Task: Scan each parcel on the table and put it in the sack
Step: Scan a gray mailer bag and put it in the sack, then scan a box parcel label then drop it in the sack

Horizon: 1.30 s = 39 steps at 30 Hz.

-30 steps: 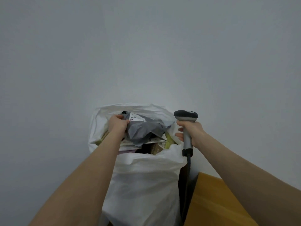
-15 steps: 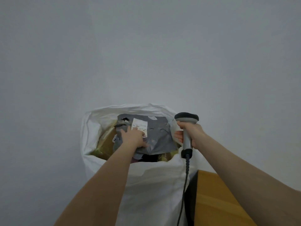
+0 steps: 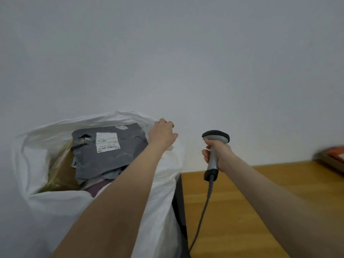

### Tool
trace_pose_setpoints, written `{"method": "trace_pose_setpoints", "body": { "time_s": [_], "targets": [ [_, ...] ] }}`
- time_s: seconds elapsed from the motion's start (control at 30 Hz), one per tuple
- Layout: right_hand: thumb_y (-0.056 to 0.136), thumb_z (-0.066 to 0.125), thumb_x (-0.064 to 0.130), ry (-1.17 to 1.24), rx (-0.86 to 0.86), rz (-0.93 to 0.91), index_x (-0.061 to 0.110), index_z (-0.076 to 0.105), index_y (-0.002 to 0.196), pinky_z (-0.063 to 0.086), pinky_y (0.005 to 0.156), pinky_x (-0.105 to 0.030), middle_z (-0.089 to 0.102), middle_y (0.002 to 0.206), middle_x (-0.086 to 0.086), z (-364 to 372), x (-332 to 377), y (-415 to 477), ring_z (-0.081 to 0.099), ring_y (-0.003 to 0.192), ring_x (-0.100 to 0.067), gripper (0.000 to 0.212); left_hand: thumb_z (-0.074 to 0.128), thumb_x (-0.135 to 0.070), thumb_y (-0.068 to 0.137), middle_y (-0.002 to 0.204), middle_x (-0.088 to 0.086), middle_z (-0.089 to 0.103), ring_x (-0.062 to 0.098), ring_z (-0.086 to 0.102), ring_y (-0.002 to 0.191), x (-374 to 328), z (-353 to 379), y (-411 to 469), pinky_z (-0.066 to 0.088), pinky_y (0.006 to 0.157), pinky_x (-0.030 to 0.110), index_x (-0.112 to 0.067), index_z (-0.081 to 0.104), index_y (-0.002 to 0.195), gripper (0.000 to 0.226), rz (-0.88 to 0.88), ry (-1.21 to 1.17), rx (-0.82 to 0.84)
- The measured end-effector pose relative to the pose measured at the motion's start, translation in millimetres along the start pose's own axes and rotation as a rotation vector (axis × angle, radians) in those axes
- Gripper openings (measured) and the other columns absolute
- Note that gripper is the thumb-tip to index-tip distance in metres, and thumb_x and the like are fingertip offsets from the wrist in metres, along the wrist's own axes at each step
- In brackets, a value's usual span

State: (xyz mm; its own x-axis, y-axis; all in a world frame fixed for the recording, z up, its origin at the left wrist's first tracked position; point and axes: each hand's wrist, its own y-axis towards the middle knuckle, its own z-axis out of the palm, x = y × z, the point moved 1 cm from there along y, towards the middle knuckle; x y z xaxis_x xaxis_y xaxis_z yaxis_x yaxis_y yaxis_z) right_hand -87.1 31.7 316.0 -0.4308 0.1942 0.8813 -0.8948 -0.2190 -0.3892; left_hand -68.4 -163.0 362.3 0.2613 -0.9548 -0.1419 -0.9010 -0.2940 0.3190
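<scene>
Left hand (image 3: 162,134) empty over sack rim (image 3: 104,117); right hand (image 3: 219,155) grips barcode scanner (image 3: 214,153). Grey poly mailer (image 3: 111,151) left of it looks soft, light; pinch an edge.

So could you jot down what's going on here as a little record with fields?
sack: white sack, open, beside the wooden table
top item: grey parcel, label up, lying inside
left hand: left hand at the sack's far rim, empty
right hand: right hand gripping corded scanner
table's far end: something orange, blurred
</scene>
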Motion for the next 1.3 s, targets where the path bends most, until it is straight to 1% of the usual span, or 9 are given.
{"method": "trace_pose_setpoints", "body": {
  "time_s": [0.1,0.27,0.47,0.63,0.77,0.93,1.0,1.2,1.3],
  "targets": [
    [0.089,0.067,0.018,0.016,-0.097,0.02,0.004,0.054,0.099,0.048,0.045,-0.024,0.062,0.057,-0.009,-53,-5,-6,0.056,0.045,-0.016,0.021,0.055,-0.037,0.092,0.136,0.007,0.043,0.024,0.041,0.125,-59,27,-5,0.042,0.09,0.037,-0.02,0.05,0.133,0.044,0.105,-0.038,0.079],
    [0.091,0.065,0.019,0.042,-0.255,0.041,0.005,0.054,0.095,0.044,0.049,-0.028,0.058,0.047,-0.007,-154,-6,-16,0.051,0.045,-0.018,0.018,0.054,-0.034,0.093,0.139,0.004,0.039,0.021,0.038,0.127,-159,77,-23,0.041,0.087,0.034,-0.022,0.045,0.137,0.047,0.221,-0.047,0.234],
    [0.092,0.064,0.02,0.115,-0.379,0.05,0.007,0.053,0.089,0.043,0.048,-0.028,0.056,0.049,-0.007,-291,4,-27,0.051,0.045,-0.017,0.018,0.057,-0.035,0.091,0.137,0.004,0.04,0.022,0.04,0.126,-295,126,-47,0.043,0.088,0.035,-0.021,0.045,0.136,0.049,0.343,-0.067,0.318],
    [0.093,0.064,0.019,0.117,-0.492,0.074,0.006,0.055,0.092,0.044,0.049,-0.029,0.057,0.05,-0.007,-418,18,-35,0.052,0.047,-0.019,0.015,0.059,-0.038,0.091,0.136,0.005,0.04,0.024,0.039,0.126,-422,156,-68,0.043,0.091,0.038,-0.02,0.045,0.136,0.05,0.399,-0.086,0.382],
    [0.09,0.067,0.019,0.118,-0.595,0.099,0.006,0.057,0.09,0.045,0.046,-0.027,0.059,0.047,-0.008,-507,27,-39,0.054,0.044,-0.019,0.017,0.059,-0.035,0.09,0.137,0.007,0.04,0.025,0.039,0.128,-509,176,-85,0.042,0.096,0.038,-0.02,0.044,0.139,0.053,0.438,-0.115,0.432],
    [0.087,0.069,0.02,0.131,-0.707,0.107,0.005,0.057,0.093,0.046,0.048,-0.028,0.061,0.048,-0.009,-595,41,-29,0.056,0.043,-0.019,0.02,0.061,-0.035,0.089,0.139,0.007,0.04,0.024,0.041,0.129,-591,202,-92,0.04,0.099,0.037,-0.021,0.045,0.139,0.054,0.469,-0.126,0.492],
    [0.086,0.07,0.02,0.138,-0.744,0.113,0.006,0.057,0.091,0.047,0.047,-0.028,0.061,0.044,-0.008,-622,45,-19,0.056,0.04,-0.018,0.019,0.061,-0.036,0.089,0.137,0.007,0.041,0.025,0.042,0.128,-618,218,-91,0.041,0.098,0.037,-0.021,0.046,0.138,0.053,0.493,-0.12,0.519],
    [0.083,0.072,0.018,0.156,-0.826,0.141,0.006,0.059,0.088,0.048,0.047,-0.027,0.061,0.043,-0.007,-695,55,22,0.057,0.04,-0.017,0.019,0.062,-0.039,0.089,0.133,0.007,0.044,0.025,0.045,0.124,-692,280,-69,0.043,0.094,0.037,-0.02,0.049,0.135,0.052,0.534,-0.106,0.597],
    [0.083,0.072,0.016,0.176,-0.878,0.15,0.005,0.059,0.086,0.047,0.043,-0.024,0.061,0.043,-0.008,-735,61,48,0.056,0.037,-0.017,0.017,0.062,-0.038,0.089,0.132,0.008,0.045,0.026,0.046,0.122,-728,316,-50,0.042,0.096,0.038,-0.018,0.049,0.135,0.051,0.545,-0.124,0.639]
  ]
}}
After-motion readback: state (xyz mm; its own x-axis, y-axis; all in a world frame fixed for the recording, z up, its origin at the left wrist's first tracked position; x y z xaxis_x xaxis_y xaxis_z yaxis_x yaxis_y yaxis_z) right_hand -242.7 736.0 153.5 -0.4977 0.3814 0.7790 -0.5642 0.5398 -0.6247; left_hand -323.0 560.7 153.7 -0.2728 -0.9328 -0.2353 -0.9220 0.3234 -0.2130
